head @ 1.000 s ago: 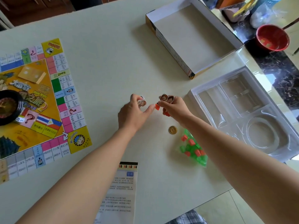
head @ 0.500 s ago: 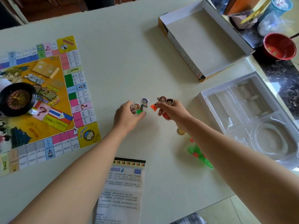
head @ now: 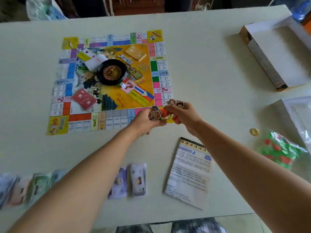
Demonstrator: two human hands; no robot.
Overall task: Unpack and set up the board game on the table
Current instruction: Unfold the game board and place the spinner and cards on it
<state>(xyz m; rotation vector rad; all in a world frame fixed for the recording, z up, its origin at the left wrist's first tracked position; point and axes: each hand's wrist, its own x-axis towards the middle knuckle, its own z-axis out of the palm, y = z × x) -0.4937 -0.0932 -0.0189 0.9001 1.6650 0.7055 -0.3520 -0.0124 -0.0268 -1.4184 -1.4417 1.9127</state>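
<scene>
Mostly unpacked, the game is spread over a pale counter (head: 202, 64). The game board (head: 143, 64) lies open and flat toward the far left of the counter. A black roulette wheel (head: 112, 72) sits on its middle, with small card stacks (head: 84, 99) around it.

Both hands hover over the board's near right corner, close together. The left hand (head: 146, 121) has its grip clamped on cardboard character pawns (head: 155, 113) with coloured stands. The right hand (head: 184, 115) pinches two more pawns in its grip, with the printed faces showing. The pawns are small, flat cartoon figures and look light and easy to tip.

Along the near edge lie blurred bundles of paper money (head: 137, 179), with a printed rule sheet (head: 190, 172) to their right. Near the right edge sit a gold coin (head: 254, 132) and a bag of green and red houses (head: 282, 152); whether the bag is open cannot be told. The open box (head: 277, 52) rests at the far right corner, and the clear plastic tray (head: 299, 115) lies at the right edge.

Judging from this, what is left is to stand the pawns on the board, probably on a corner square, and to set out the houses.
</scene>
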